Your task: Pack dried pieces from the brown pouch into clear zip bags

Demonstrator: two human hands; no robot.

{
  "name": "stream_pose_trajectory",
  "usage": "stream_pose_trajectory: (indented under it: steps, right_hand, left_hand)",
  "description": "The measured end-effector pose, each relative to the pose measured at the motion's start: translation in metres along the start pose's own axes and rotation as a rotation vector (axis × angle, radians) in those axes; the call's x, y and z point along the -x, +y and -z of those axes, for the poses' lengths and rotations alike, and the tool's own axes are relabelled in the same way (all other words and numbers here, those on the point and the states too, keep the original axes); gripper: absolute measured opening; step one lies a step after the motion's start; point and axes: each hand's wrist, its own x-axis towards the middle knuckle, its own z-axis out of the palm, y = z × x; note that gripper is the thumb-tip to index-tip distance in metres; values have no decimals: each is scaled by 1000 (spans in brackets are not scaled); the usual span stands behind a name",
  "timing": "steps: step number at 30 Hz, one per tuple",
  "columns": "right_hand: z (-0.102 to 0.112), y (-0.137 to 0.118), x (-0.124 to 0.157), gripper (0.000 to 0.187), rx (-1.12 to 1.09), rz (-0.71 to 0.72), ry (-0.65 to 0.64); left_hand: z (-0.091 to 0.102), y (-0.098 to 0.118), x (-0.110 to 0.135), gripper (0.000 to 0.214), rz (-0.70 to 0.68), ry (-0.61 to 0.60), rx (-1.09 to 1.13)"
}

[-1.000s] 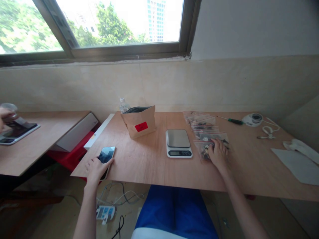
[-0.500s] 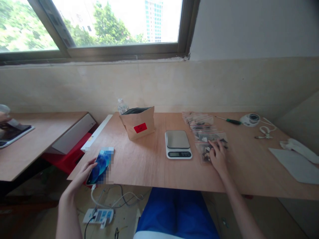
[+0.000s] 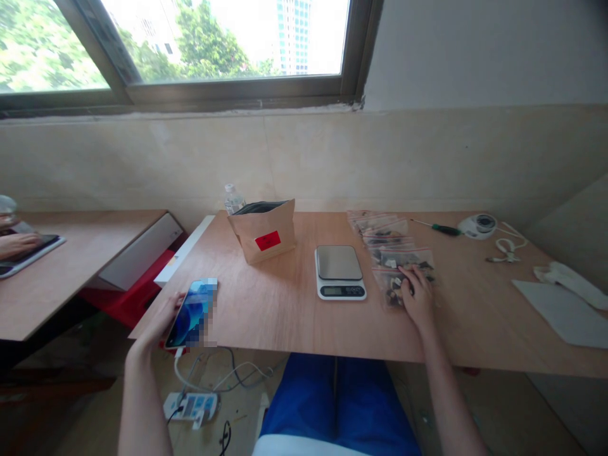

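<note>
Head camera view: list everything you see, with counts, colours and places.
plywood table: one, light brown, in front of the person
kraft paper bag: one, brown with red label, back left of the table
plastic bottle: one, clear, behind the bag
digital scale: one, silver and white, mid-table
zip bags of small parts: several, clear, in a row right of the scale
screwdriver: one, green and black, back right
round device: one, white, back right corner
co-worker's hand: one, on a tablet at the far left desk
smartphone: one, screen pixelated, in the left hand
left hand: gripping the smartphone
right hand: resting on the nearest zip bag
</note>
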Motion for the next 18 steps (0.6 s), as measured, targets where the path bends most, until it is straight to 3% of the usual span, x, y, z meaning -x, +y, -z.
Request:
stream_pose_trajectory:
  steps: [3,11,18]
  right_hand:
    - [0,1,0,40,5,2,-2]
    - [1,-1,1,38,-14,11,0]
    - [0,-1,2,40,-15,-4,-1]
  left_hand:
    - [4,-5,2,47,39,-163,167]
    - [12,-14,10,70,-3,-314,186]
    - [3,-26,-6,53,-49,-150,177]
